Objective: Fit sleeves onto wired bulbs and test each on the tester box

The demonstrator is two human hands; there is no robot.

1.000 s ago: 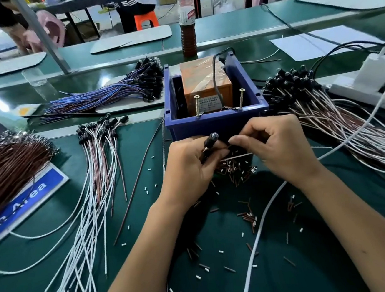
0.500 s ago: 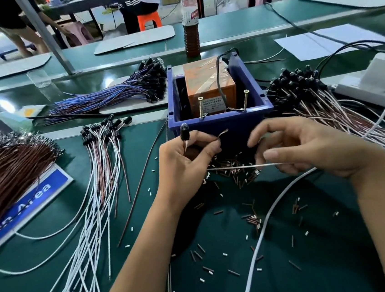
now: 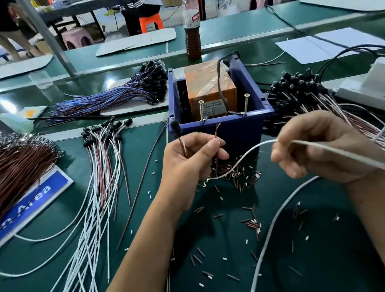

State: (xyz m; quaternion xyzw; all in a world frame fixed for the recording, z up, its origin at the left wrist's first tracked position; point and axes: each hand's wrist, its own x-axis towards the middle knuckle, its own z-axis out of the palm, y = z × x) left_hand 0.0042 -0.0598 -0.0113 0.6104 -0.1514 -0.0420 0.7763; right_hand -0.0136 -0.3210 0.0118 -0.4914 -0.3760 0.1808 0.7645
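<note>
My left hand grips a wired bulb; its black head sticks up past my fingers and a bare brown wire end pokes out by my thumb. My right hand pinches the bulb's white wire, which arcs from my left hand across to the right. The tester box is a blue bin holding an orange unit, with two upright screws at its front rim, just beyond both hands. Loose brown and white sleeves lie scattered on the green mat below my hands.
A row of white-and-brown wired bulbs lies at left, a black-headed bundle at right, a blue-wired bundle behind. A brown wire heap sits far left, a bottle behind the box, a white power strip at right.
My hands have drawn apart: the right hand has slid out rightward along the white wire, stretching it. The left hand has turned the bulb upright, toward the box's left corner.
</note>
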